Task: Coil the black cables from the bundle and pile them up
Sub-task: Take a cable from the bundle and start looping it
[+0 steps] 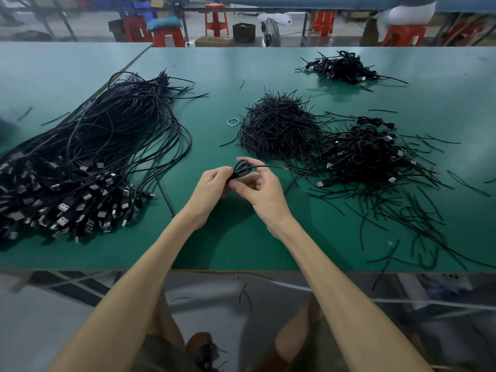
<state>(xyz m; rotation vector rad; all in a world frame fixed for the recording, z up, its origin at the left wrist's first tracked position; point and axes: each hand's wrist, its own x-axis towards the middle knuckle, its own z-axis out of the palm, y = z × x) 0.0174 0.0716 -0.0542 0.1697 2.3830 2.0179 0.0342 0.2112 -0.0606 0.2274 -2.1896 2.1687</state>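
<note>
Green matting is covering the workbench (241,237), and red plastic stools (216,19) are standing on the floor beyond it. One thin black cable (242,169) is sitting between the two hands just above the mat, looped into a small coil, with a loose tail running out toward 3 o'clock. The left hand (213,183) is gripping the coil from 9 o'clock, fingers curled round the loops. The right hand (260,187) is pinching it from 4 o'clock with thumb and fingertips. One large bundle (80,162) of uncoiled black USB cables is lying at 9 o'clock of the hands, its metal plugs fanning toward the near edge. One heap of short black ties (279,127) is lying at 12 o'clock. Two piles of coiled cables are lying apart: the nearer pile (375,157) at 2 o'clock, the farther pile (343,67) at 1 o'clock. One pale ring (232,122) is lying just beside the ties.
</note>
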